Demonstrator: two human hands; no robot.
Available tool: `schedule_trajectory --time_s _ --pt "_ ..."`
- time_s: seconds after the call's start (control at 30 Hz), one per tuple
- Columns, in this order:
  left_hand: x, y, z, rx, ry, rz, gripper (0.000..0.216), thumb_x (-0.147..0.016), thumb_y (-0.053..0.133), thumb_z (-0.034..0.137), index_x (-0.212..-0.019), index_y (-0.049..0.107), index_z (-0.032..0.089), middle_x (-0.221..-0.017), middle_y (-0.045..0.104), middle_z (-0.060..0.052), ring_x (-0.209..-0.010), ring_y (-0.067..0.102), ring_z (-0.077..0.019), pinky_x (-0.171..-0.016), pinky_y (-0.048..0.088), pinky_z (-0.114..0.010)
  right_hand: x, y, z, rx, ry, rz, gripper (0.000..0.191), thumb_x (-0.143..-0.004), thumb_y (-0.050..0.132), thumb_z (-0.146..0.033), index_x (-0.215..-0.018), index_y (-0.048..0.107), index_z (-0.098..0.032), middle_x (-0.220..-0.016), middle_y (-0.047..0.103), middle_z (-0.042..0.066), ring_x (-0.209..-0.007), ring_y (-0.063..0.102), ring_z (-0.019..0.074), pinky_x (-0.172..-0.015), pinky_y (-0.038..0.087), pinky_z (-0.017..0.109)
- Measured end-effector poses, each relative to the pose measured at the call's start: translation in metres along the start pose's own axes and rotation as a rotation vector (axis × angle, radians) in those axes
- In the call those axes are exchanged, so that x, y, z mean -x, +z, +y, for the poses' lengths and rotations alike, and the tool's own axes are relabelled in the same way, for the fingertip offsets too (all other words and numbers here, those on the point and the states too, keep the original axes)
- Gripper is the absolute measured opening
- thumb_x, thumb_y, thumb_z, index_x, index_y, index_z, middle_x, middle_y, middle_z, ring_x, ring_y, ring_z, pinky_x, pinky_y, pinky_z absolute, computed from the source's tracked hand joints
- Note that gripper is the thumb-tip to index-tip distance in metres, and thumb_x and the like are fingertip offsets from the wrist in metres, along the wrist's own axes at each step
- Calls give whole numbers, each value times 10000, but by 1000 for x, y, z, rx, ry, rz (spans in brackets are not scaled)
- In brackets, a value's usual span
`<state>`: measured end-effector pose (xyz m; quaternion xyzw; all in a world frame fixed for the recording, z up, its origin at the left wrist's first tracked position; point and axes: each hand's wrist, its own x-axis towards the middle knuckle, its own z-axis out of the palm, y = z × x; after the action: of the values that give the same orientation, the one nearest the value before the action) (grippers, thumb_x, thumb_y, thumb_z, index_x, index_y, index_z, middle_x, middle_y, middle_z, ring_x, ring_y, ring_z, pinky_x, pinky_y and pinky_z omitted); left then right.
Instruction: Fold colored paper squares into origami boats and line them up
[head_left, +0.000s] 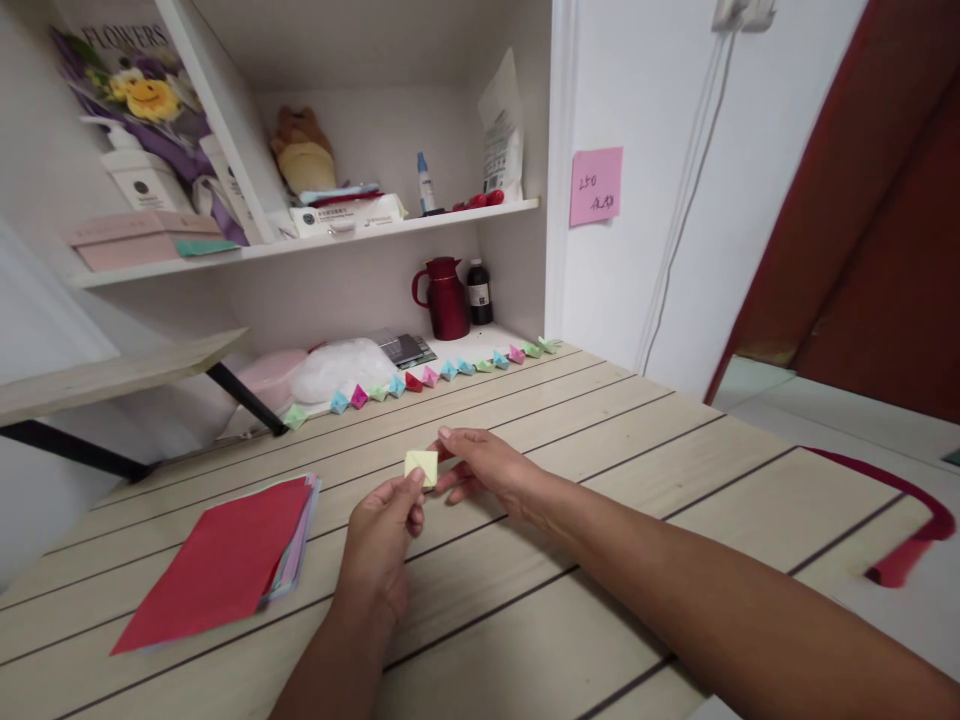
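Observation:
A small folded piece of pale yellow paper (421, 466) is held above the wooden desk (570, 640) between both hands. My left hand (384, 540) pinches its lower left edge with thumb and fingers. My right hand (480, 466) pinches its right edge, fingers pressed together. A stack of coloured paper sheets with a red sheet on top (225, 562) lies on the desk to the left of my left hand.
A row of several small folded paper shapes (431, 376) in different colours lines the back of the desk. Behind it stand a red jug (445, 298), a dark bottle (480, 292) and a white plastic bag (341, 368). A pink note (595, 186) sticks to the wall.

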<state>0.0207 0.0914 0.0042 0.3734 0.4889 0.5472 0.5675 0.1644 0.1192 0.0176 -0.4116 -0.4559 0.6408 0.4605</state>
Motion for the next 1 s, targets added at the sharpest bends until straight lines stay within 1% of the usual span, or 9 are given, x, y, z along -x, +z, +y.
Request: schedule_trajectory --time_s 0.07,0.13,0.3,0.4,0.47,0.57,0.67,0.83,1.0 --pt "-1 -3 3 111 -59 33 283 -579 853 263 -687 632 122 -555 544 44 -463 427 -25 -455 354 -137 0 0 1 29 36 -51 415 -928 477 -517 -827 617 -139 -866 657 78 -598 632 132 -505 495 247" --pt "-1 -4 5 151 -71 48 285 -572 855 245 -693 630 119 -557 539 46 -461 425 -21 -453 355 -131 0 1 4 78 45 -92 440 -920 473 -546 -820 604 -138 -884 654 83 -581 626 122 -496 488 235" --pt "-1 -3 0 122 -4 52 310 -578 845 318 -683 637 115 -548 528 48 -471 412 -24 -451 342 -135 0 6 15 150 -40 -201 367 -816 639 -521 -820 594 -156 -872 661 47 -606 595 92 -493 418 182" --pt "-2 -3 -5 88 53 74 332 -571 843 351 -696 644 117 -544 533 48 -478 400 -29 -450 322 -141 -2 8 20 191 -77 -152 334 -699 765 -425 -711 563 -160 -657 622 -2 -564 545 89 -500 376 180" --pt "-4 -3 -8 35 95 73 347 -578 835 384 -692 644 118 -527 530 47 -479 394 -36 -449 309 -149 -4 8 23 207 -96 -99 310 -679 773 -372 -640 552 -159 -551 587 -14 -525 506 89 -505 356 195" --pt "-6 -4 -10 -49 145 65 365 -606 812 432 -680 637 120 -493 505 53 -473 376 -42 -449 292 -161 -7 9 25 174 -111 -70 285 -681 756 -357 -606 567 -157 -512 587 -7 -522 518 102 -519 349 214" --pt "-7 -4 -10 -55 138 50 369 -611 811 434 -699 630 124 -517 525 49 -480 378 -44 -460 296 -170 -7 8 24 110 -107 -92 326 -615 803 -386 -594 577 -152 -540 601 -3 -542 552 110 -528 357 221" --pt "-6 -4 -6 -6 97 -37 349 -639 800 416 -731 627 127 -658 624 -8 -595 516 -85 -596 420 -212 -9 5 20 21 -90 -153 411 -554 831 -465 -596 599 -129 -625 646 31 -535 589 115 -539 387 239" --pt "-4 -1 -6 36 145 -75 407 -654 799 379 -949 680 126 -762 667 -38 -716 586 -131 -732 468 -271 -10 1 16 4 -61 -203 390 -562 827 -437 -618 611 -117 -603 637 24 -503 612 128 -556 436 257"
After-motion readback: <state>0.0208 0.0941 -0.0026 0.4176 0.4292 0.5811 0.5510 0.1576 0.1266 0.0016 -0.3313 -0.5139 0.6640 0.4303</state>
